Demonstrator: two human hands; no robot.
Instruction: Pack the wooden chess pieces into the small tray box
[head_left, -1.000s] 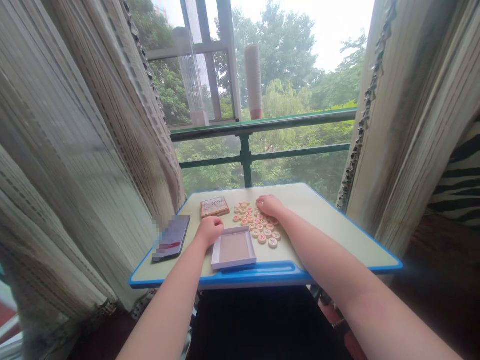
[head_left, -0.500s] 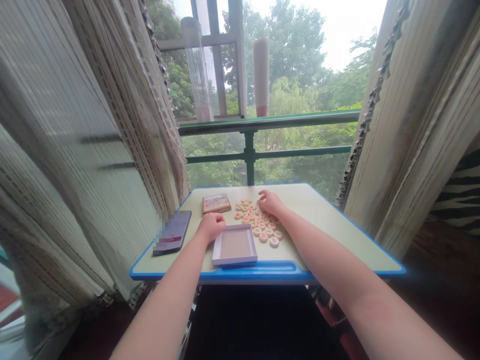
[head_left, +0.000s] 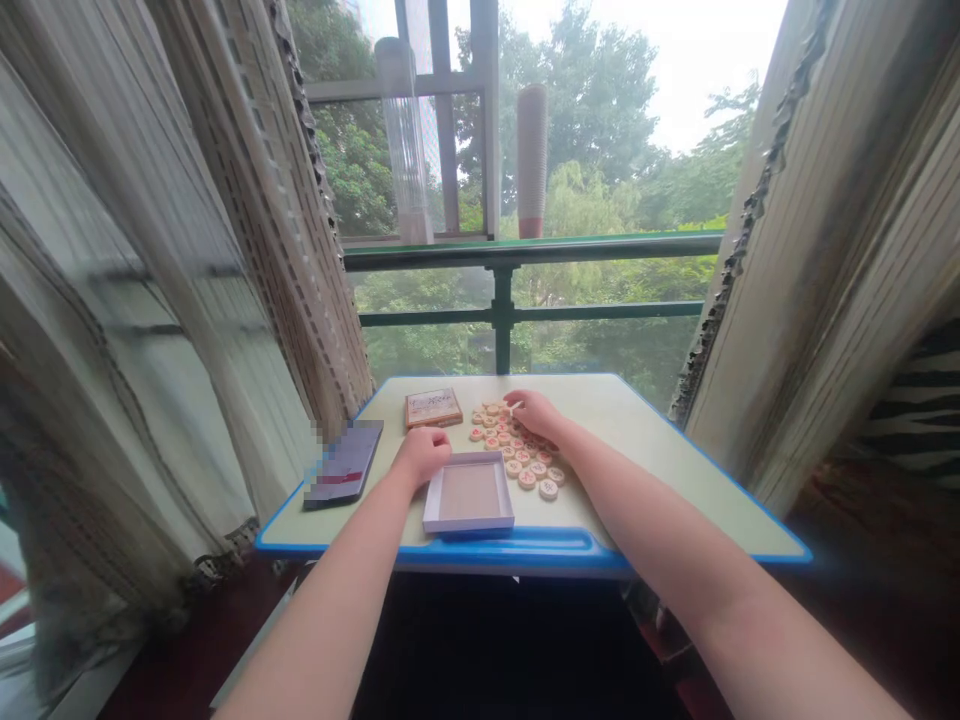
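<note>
Round Chinese chess pieces [head_left: 527, 479] with red and dark characters lie in a loose cluster at the middle of the table. Over the far right side of this cluster is my right hand [head_left: 534, 412], palm down, fingers stretched out and thumb apart. It hides some pieces beneath it, and I see none gripped. My left hand [head_left: 426, 452] rests curled into a loose fist at the upper left corner of a shallow white box tray [head_left: 501, 522]. Nothing shows in that fist. Inside, the tray holds no pieces.
A flat box with a printed lid [head_left: 433, 407] lies behind my left hand. At the left edge is a dark tablet-like slab [head_left: 346, 468], partly pixelated. The blue-rimmed table [head_left: 660, 470] stands before a green railing [head_left: 600, 250], with curtains on both sides.
My right hand has shifted slightly left and toward me over the pieces. My left hand and the tray stay in place. The camera view has shifted a little.
</note>
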